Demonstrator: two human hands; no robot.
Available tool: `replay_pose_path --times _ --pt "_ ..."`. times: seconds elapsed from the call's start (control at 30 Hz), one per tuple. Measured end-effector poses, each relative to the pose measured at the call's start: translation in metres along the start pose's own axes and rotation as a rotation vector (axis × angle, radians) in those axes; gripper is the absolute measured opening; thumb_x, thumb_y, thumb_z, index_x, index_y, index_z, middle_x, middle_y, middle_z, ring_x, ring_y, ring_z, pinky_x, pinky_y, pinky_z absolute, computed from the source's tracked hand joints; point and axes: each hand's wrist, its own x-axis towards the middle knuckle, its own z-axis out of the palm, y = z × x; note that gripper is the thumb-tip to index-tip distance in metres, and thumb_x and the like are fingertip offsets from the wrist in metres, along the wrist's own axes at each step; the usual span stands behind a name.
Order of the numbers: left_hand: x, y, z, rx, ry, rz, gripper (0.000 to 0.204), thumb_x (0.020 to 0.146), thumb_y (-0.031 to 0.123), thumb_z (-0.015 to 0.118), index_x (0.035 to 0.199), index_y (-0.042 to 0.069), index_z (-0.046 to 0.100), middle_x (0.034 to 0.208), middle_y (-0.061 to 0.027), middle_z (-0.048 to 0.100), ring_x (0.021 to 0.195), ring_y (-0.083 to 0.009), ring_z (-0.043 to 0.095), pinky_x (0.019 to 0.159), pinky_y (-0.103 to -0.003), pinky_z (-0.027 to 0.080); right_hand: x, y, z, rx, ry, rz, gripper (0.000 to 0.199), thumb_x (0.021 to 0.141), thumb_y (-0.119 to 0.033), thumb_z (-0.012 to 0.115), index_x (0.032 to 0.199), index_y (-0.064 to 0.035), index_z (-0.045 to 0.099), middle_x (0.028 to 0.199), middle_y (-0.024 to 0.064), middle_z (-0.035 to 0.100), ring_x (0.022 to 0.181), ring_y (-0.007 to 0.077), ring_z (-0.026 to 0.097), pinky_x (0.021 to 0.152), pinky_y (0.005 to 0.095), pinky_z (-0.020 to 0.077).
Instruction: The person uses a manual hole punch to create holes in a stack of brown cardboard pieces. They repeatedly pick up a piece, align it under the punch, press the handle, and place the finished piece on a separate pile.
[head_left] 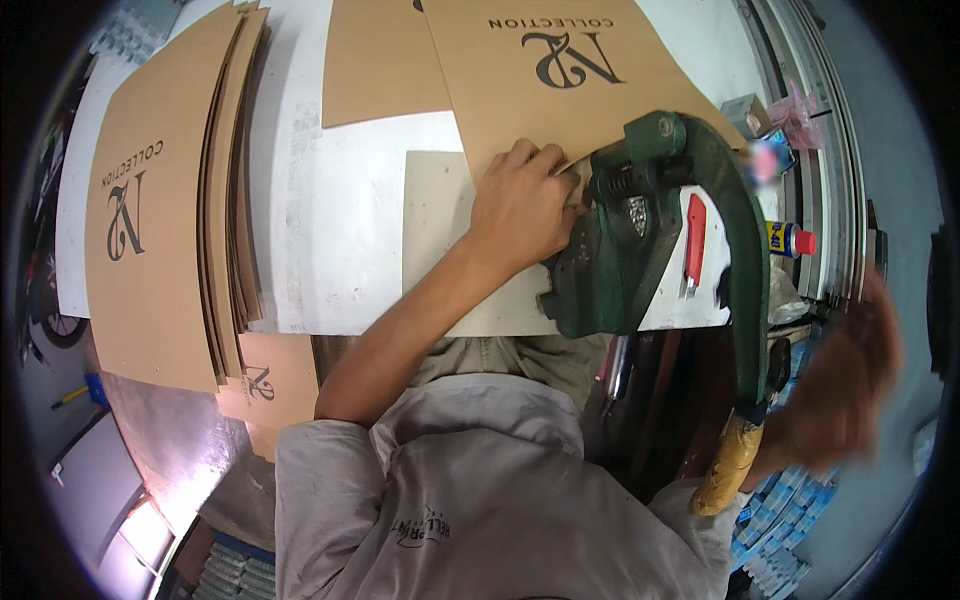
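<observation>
My left hand (520, 210) has its fingers curled at the near corner of a printed brown cardboard sheet (640, 100), beside the jaw of a green hand-lever press (620, 250). The press partly hides the fingertips and that corner. Beneath my left wrist lies a pale grey board (430, 220). My right hand (845, 375) is smeared by motion, out to the right of the press's long lever. It is apart from the yellow-wrapped lever grip (730, 465), and its fingers cannot be made out.
A stack of printed brown sheets (160, 210) stands on the left of the white table (300, 200). Another brown sheet (375, 60) lies at the back. A red cutter (694, 245) rests inside the press's curve. A blue-and-yellow spray can (785, 238) and small box (747, 115) sit right.
</observation>
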Motion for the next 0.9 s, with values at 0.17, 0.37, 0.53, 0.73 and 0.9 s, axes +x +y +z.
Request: replay_pose_path --times 0.17,0.37,0.53,0.73,0.9 --pt "0.001 0.004 0.004 -0.027 -0.03 0.026 0.034 0.075 0.015 0.081 0.107 0.004 0.078 0.106 -0.0089 0.068 0.099 -0.032 0.061 0.089 -0.042 0.052 -0.093 0.001 0.071 -0.495 -0.465 -0.107 0.06 0.097 -0.065 0.052 0.146 -0.0311 0.06 0.159 0.0029 0.049 0.147 0.0458 0.035 0.115 0.0669 0.0122" --pt "0.001 0.005 -0.005 0.105 -0.05 0.033 0.034 0.078 0.008 0.075 0.111 0.005 0.076 0.112 -0.0109 0.071 0.102 -0.0336 0.066 0.088 -0.044 0.056 -0.068 0.012 0.027 -0.278 -0.463 0.146 0.07 0.095 -0.057 0.062 0.143 -0.0066 0.059 0.151 0.0221 0.054 0.136 0.0383 0.052 0.115 0.0557 0.0314" --pt "0.03 -0.042 0.004 0.092 0.093 0.093 0.028 0.082 0.0 0.067 0.108 0.002 0.076 0.115 -0.0141 0.074 0.105 -0.0358 0.071 0.089 -0.041 0.058 -0.067 0.061 0.004 0.026 -0.049 0.424 0.044 0.099 -0.022 0.061 0.135 0.0028 0.062 0.131 0.0204 0.066 0.115 0.0266 0.063 0.099 0.0378 0.045" --pt "0.015 -0.064 -0.094 -0.571 0.923 -0.255 0.02 0.106 0.016 0.064 0.105 -0.002 0.074 0.099 -0.0055 0.073 0.089 -0.0123 0.065 0.081 -0.029 0.054 -0.161 0.164 0.08 -0.241 -0.25 0.474 0.041 0.084 -0.001 0.069 0.124 0.0002 0.069 0.109 0.0214 0.062 0.104 0.0406 0.065 0.086 0.0467 0.0539" --pt "-0.087 -0.041 -0.208 -0.677 1.266 -0.316 0.025 0.107 0.017 0.061 0.124 -0.001 0.063 0.117 -0.0142 0.07 0.1 -0.0193 0.07 0.084 -0.033 0.06 -0.148 0.15 0.082 -0.267 -0.206 0.432 0.021 0.085 0.002 0.07 0.106 0.0007 0.071 0.096 0.0216 0.065 0.096 0.0414 0.066 0.083 0.0475 0.0527"
